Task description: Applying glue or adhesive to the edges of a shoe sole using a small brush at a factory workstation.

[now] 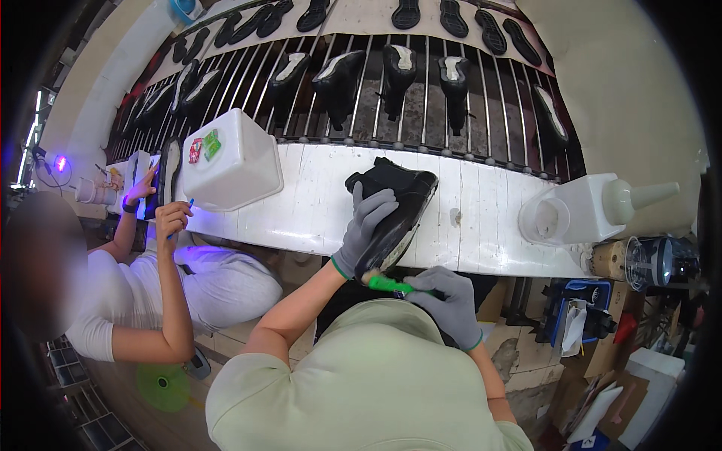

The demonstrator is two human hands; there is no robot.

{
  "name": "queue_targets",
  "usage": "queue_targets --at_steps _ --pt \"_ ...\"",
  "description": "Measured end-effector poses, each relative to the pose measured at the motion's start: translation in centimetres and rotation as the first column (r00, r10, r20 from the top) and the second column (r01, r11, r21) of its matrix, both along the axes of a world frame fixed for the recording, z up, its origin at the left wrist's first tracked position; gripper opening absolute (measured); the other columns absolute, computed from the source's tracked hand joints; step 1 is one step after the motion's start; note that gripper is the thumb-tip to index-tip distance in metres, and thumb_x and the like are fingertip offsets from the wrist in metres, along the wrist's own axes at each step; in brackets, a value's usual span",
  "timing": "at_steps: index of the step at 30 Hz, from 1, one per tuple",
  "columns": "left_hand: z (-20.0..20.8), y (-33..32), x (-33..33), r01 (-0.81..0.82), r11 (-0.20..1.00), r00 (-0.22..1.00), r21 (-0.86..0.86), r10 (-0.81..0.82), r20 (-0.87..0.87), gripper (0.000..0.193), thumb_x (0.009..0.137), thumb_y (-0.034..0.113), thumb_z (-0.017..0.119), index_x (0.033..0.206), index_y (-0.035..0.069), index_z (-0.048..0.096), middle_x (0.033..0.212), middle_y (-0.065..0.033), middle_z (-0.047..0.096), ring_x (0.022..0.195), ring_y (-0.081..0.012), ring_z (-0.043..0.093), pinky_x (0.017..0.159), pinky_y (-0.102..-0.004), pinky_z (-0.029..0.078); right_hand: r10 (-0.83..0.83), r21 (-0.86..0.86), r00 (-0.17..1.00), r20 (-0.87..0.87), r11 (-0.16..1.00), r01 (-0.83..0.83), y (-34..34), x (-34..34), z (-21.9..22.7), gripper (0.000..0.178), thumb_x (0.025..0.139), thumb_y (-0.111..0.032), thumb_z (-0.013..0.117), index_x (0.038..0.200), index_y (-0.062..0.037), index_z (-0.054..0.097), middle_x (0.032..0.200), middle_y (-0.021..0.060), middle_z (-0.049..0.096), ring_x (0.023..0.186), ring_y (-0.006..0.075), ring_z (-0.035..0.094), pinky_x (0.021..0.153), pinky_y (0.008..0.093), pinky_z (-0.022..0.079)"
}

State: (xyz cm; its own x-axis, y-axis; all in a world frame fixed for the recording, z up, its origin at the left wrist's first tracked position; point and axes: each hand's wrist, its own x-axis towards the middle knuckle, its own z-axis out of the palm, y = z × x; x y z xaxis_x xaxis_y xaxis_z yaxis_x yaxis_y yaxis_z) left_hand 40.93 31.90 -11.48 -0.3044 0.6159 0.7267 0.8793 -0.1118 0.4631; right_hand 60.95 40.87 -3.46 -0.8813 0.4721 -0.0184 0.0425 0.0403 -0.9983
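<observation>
A black high-top shoe (398,197) is tilted over the near edge of the white bench, its toe toward me and its sole turned to the right. My left hand (364,229), in a grey glove, is closed around the shoe's upper. In my gloved right hand (448,301) is a small brush with a green handle (389,284). The pale brush head is at the toe of the shoe, and whether the bristles press on it I cannot tell.
The white bench (316,180) borders a roller rack (481,98) carrying several upturned black shoes; black soles (453,18) line its far side. An upturned white tub (229,161) stands left, a white container (571,210) right. Beside me a co-worker's hand (173,219) holds a blue tool.
</observation>
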Motion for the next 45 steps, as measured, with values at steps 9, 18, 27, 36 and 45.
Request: queue_targets --at_steps 9,18,27,36,45 --pt "3.1 1.4 -0.2 0.007 0.991 0.997 -0.131 -0.017 -0.077 0.064 0.072 0.012 0.078 0.127 0.006 0.046 0.119 -0.0131 0.053 0.112 -0.0316 0.052 0.105 -0.0510 0.031 -0.368 -0.147 0.930 0.003 0.920 0.364 3.8 0.7 -0.8 0.017 0.077 0.001 0.070 0.094 0.0029 0.071 0.076 0.0025 0.064 0.062 0.0068 0.054 0.054 0.0205 0.040" --pt "9.0 1.4 -1.1 0.263 0.932 0.583 -0.247 0.051 0.811 0.065 0.074 0.023 0.080 0.127 -0.001 0.052 0.113 -0.0134 0.066 0.102 -0.0222 0.064 0.091 -0.0336 0.049 -0.419 -0.803 0.854 -0.309 0.596 0.002 12.4 4.1 -12.3 0.022 0.094 -0.015 0.057 0.110 0.0003 0.059 0.089 0.0075 0.061 0.051 0.0072 0.043 0.041 0.0192 0.029" --pt "4.6 3.0 -1.3 0.175 0.666 0.904 -0.725 0.184 0.387 0.092 0.089 0.062 0.047 0.147 -0.004 0.019 0.134 -0.0291 0.045 0.123 -0.0418 0.046 0.105 -0.0425 0.036 -0.459 -0.877 0.805 -0.377 0.455 -0.151 14.5 3.2 -16.7 0.024 0.095 -0.020 0.056 0.111 -0.0033 0.059 0.091 0.0058 0.063 0.054 0.0090 0.044 0.041 0.0211 0.032" --pt "6.8 -0.3 3.1 -0.237 0.327 0.963 -0.915 -0.043 -0.264 0.128 0.064 0.067 0.072 0.151 0.002 0.004 0.149 -0.0341 0.014 0.135 -0.0518 0.024 0.104 -0.0644 0.025 -0.500 -0.899 0.806 -0.318 0.430 -0.088 14.2 3.4 -16.1 0.023 0.096 -0.020 0.053 0.111 -0.0035 0.057 0.088 0.0044 0.060 0.055 0.0089 0.044 0.041 0.0198 0.034" --pt "7.7 0.5 2.8 0.050 0.509 0.983 -0.859 0.127 0.132 0.127 0.061 0.042 0.081 0.152 0.009 -0.002 0.141 -0.0331 0.026 0.120 -0.0499 0.041 0.103 -0.0550 0.034 -0.496 -0.891 0.808 -0.318 0.447 -0.077 13.9 3.8 -15.7 0.021 0.096 -0.018 0.054 0.110 -0.0027 0.057 0.089 0.0054 0.060 0.055 0.0091 0.045 0.041 0.0203 0.032"
